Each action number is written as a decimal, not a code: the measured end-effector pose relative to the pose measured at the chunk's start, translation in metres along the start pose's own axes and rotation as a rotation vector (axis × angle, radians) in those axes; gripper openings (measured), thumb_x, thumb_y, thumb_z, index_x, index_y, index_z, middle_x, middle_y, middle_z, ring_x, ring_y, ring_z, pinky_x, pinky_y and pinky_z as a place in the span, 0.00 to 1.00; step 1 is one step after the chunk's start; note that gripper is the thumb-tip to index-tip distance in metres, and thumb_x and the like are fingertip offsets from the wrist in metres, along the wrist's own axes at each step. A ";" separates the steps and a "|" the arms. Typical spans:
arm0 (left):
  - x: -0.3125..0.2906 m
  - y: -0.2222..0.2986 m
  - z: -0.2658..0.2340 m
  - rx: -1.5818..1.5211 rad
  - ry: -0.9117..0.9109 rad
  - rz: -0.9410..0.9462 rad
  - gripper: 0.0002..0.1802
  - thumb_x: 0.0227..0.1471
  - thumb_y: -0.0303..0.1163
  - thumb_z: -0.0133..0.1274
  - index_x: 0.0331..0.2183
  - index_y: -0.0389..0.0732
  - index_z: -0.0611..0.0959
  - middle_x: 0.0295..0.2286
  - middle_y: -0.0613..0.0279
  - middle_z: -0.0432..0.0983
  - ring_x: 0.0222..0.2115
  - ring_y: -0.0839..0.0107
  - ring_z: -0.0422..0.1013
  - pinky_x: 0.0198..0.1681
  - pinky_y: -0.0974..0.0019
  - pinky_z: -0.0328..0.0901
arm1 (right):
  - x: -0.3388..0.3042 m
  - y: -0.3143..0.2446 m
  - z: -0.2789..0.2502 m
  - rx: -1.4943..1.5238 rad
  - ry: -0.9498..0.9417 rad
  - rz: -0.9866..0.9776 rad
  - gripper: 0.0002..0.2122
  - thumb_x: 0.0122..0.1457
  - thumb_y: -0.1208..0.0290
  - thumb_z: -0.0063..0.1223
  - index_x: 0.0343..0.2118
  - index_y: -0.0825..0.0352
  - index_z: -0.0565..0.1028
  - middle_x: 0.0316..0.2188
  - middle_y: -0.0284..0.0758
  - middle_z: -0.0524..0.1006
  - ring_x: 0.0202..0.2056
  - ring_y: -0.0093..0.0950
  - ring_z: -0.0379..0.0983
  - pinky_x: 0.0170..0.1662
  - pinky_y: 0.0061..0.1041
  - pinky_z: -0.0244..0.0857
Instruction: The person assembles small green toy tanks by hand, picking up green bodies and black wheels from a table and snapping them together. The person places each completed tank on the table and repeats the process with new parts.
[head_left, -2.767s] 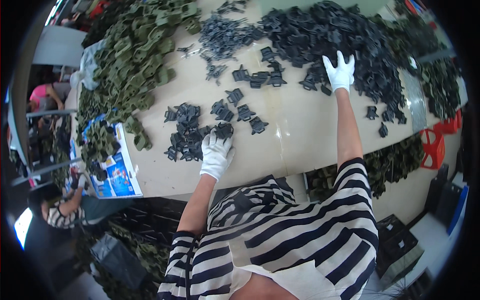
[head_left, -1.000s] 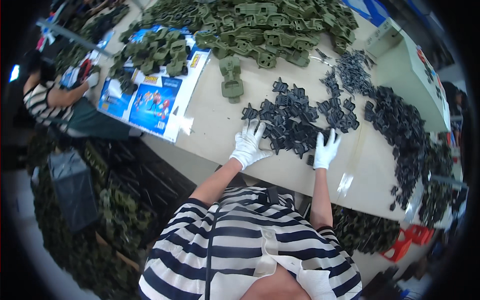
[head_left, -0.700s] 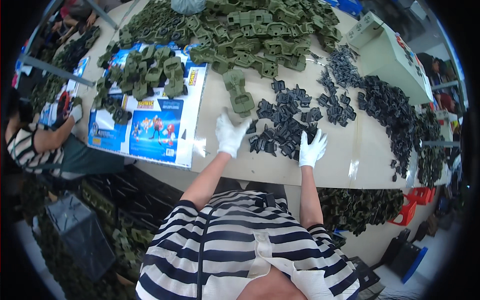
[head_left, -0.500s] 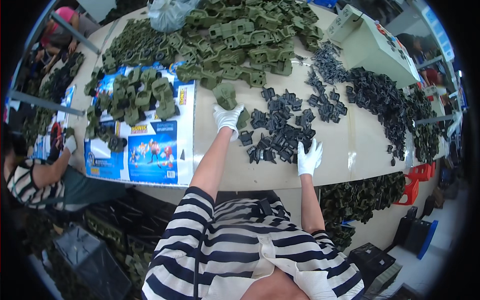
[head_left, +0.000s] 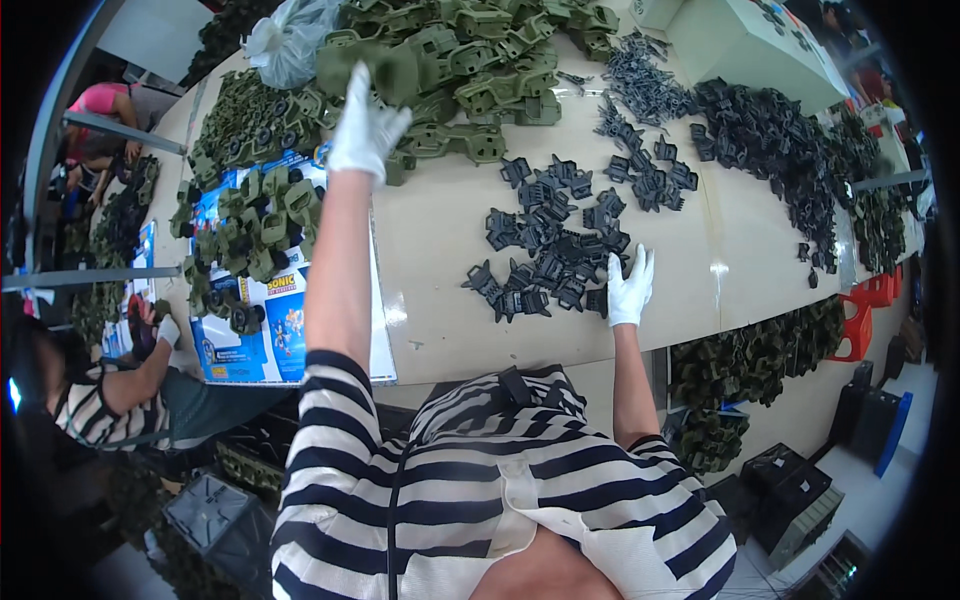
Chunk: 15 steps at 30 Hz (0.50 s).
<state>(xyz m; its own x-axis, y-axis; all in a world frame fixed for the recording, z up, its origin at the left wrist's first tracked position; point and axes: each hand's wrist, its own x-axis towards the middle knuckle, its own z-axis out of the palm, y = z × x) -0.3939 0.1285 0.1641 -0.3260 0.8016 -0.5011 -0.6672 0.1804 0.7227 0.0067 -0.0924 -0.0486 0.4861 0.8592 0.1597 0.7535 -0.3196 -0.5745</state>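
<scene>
Fingers on your left hand are spread, so that grip is apart. It is up by the big pile of green toy parts, at a blurry green part; it is hard to tell if they touch. Your right hand has its grip apart too, right beside the dark parts on the counter. Small grey bits lie farther back, and a bigger dark heap sits off to the right.

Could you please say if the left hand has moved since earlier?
Yes: the left hand has moved forward across the table, to the green pile.
</scene>
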 end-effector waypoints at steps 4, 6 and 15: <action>-0.008 0.008 -0.014 0.483 -0.252 0.268 0.38 0.60 0.47 0.56 0.63 0.36 0.64 0.62 0.44 0.58 0.61 0.51 0.61 0.62 0.53 0.61 | -0.007 -0.018 0.011 0.002 -0.052 -0.150 0.31 0.57 0.52 0.61 0.61 0.60 0.68 0.63 0.54 0.62 0.60 0.52 0.61 0.62 0.48 0.56; -0.010 -0.012 -0.054 0.573 -0.170 0.197 0.33 0.61 0.45 0.55 0.60 0.36 0.70 0.56 0.50 0.69 0.55 0.57 0.68 0.60 0.56 0.63 | -0.021 -0.041 0.028 0.118 -0.069 -0.183 0.29 0.56 0.56 0.63 0.59 0.60 0.70 0.61 0.56 0.63 0.61 0.53 0.60 0.63 0.49 0.54; -0.148 -0.143 -0.208 1.804 -0.206 0.744 0.65 0.34 0.57 0.70 0.65 0.32 0.57 0.61 0.37 0.55 0.64 0.35 0.48 0.65 0.39 0.46 | 0.140 -0.056 -0.020 0.129 0.098 -0.227 0.16 0.54 0.58 0.63 0.40 0.64 0.80 0.41 0.43 0.78 0.46 0.45 0.73 0.50 0.47 0.63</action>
<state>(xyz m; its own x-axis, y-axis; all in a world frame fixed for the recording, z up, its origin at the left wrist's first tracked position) -0.3903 -0.1345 0.0359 -0.0138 0.9992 0.0384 0.9344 -0.0008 0.3562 0.0411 0.0381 0.0216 0.3568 0.8580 0.3695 0.7885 -0.0644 -0.6117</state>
